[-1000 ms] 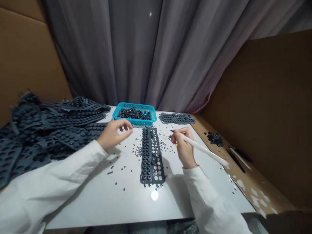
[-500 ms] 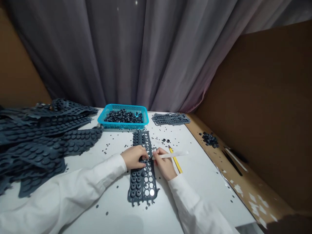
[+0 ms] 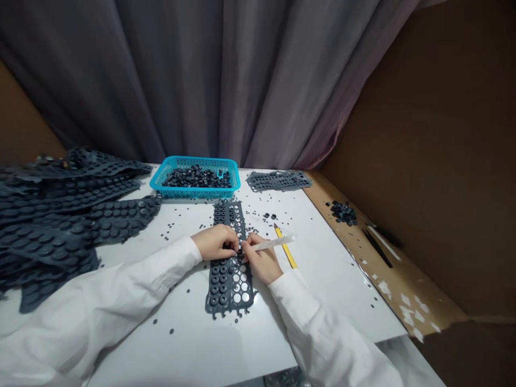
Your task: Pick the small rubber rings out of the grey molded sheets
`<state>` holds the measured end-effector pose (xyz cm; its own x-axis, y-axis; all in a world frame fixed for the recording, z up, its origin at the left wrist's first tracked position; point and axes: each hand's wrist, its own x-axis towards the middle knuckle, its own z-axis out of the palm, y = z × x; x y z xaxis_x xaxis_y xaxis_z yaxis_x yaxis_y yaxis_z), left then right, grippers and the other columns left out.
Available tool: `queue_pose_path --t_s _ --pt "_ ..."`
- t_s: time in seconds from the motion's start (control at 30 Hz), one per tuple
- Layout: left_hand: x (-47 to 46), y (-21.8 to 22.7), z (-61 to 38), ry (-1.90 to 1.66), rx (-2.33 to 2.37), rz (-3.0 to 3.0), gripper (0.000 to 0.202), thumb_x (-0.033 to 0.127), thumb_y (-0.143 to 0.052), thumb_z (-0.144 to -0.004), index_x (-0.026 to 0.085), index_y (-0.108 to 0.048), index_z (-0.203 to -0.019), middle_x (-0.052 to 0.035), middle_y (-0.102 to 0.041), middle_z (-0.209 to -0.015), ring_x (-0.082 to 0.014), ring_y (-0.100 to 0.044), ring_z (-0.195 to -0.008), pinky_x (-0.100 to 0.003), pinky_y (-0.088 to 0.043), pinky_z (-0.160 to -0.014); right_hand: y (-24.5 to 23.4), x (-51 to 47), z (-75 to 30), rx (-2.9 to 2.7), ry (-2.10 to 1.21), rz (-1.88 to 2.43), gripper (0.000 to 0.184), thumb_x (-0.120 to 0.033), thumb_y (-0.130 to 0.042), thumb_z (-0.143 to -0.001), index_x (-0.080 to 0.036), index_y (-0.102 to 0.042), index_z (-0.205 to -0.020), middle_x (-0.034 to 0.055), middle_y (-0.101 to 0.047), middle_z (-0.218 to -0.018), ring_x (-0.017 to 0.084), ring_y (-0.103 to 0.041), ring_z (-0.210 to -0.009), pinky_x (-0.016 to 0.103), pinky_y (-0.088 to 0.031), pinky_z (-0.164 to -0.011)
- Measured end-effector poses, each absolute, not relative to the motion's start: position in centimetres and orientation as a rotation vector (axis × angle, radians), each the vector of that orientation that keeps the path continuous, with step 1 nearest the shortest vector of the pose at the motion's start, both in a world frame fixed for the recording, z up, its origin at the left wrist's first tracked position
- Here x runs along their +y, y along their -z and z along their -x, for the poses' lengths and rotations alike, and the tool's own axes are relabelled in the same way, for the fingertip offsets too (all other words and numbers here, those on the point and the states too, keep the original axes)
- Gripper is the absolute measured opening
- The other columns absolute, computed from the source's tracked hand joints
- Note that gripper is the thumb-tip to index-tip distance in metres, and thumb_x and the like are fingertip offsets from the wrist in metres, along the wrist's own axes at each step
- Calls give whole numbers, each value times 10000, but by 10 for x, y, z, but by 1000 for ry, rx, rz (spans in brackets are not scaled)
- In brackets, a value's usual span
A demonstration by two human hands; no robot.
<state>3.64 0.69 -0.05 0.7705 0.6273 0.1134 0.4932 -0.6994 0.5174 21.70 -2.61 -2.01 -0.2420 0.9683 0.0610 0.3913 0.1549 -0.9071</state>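
Note:
A dark rubber moulded sheet [image 3: 230,301] lies lengthwise on the white table in front of me. Round ring-like parts fill its left side, while open holes on its right side show white. My left hand [image 3: 217,243] rests across the middle of the sheet, fingers curled and pinched close to the holes; what they grip, if anything, is hidden. From the right, my right hand [image 3: 263,261] grips a whitish translucent pen-like tool [image 3: 276,242], its shaft slanting up to the right. The tool's tip is hidden by the fingers, close to my left fingertips.
A blue basket [image 3: 193,192] of small black parts stands behind the sheet. Dark rubber sheets [image 3: 52,231] are heaped at left; punched strips [image 3: 279,181] lie at back right. A yellow craft knife [image 3: 287,248] sits beside my right hand. Black parts [image 3: 342,213] lie on the brown board.
The camera view has tilted, so the table sits higher and slightly left in the picture. My right hand has come a little closer to my left, and the tool slants more steeply.

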Motion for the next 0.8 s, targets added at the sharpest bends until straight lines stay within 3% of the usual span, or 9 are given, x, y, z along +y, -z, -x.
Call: queue_pose_path --t_s 0.27,0.47,0.6,0.8 --pt "9 -8 -26 -491 916 -2408 225 151 -651 -708 163 -666 -933 -22 -677 -838 -135 -602 -735 -220 -465 -687 24 -17 -221 -1582 -1082 1263 228 -348 -535 -811 -209 -479 -639 -51 -520 -505 118 -484 -497 236 -376 -539" --pt "43 -12 -12 -597 1328 -2424 157 136 -584 -746 111 -673 -874 -64 -653 -793 -184 -590 -715 -293 -456 -692 17 30 -215 -1387 -1034 1228 236 -392 -629 -733 -217 -476 -689 -64 -515 -488 109 -465 -440 222 -356 -457" --pt "59 -4 -9 -532 1380 -2472 151 145 -623 -733 121 -685 -868 -52 -621 -751 -184 -576 -688 -293 -455 -679 26 56 -201 -1376 -1012 1244 249 -433 -565 -762 -211 -491 -677 -43 -549 -510 120 -517 -450 233 -406 -469" --pt "67 4 -22 -416 1286 -2582 199 199 -629 -769 145 -685 -952 -66 -634 -885 -185 -596 -805 -268 -458 -739 39 57 -194 -1446 -970 1227 285 -427 -491 -816 -212 -484 -628 -43 -539 -513 116 -518 -475 237 -424 -522"
